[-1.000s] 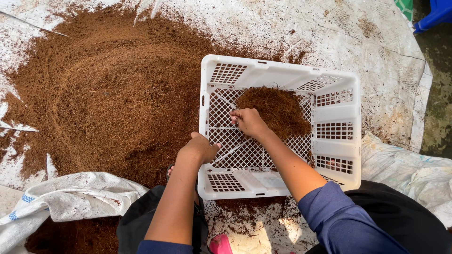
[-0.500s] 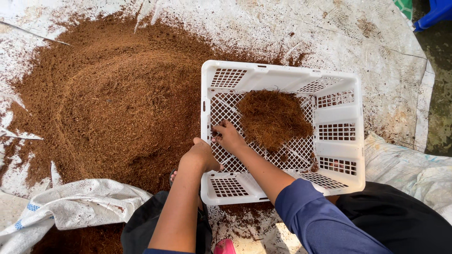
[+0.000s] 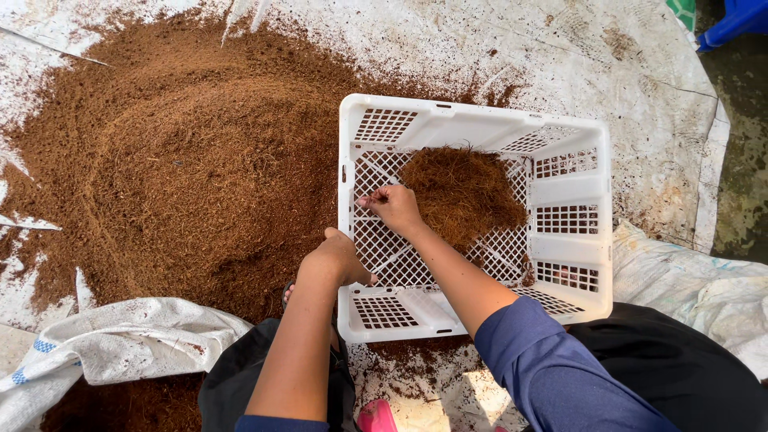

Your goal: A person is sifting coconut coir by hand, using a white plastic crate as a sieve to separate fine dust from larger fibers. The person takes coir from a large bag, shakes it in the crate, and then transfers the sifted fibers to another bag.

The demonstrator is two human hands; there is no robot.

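Observation:
A white perforated plastic crate (image 3: 572,192) stands on a white sheet, with a clump of brown fibre (image 3: 464,192) on its mesh bottom. My left hand (image 3: 336,258) grips the crate's near left rim. My right hand (image 3: 392,206) is inside the crate, fingers pinched together at the left edge of the fibre clump, close to the mesh floor. Whether it holds a few fibres is hard to tell.
A wide heap of fine brown coir dust (image 3: 176,160) covers the sheet to the left of the crate. A white woven sack (image 3: 120,340) lies at the lower left, another sack (image 3: 704,288) at the right. A blue object (image 3: 740,20) shows at the top right corner.
My right hand has moved left across the crate floor, away from the fibre clump's middle to its left edge. My left hand stays on the rim.

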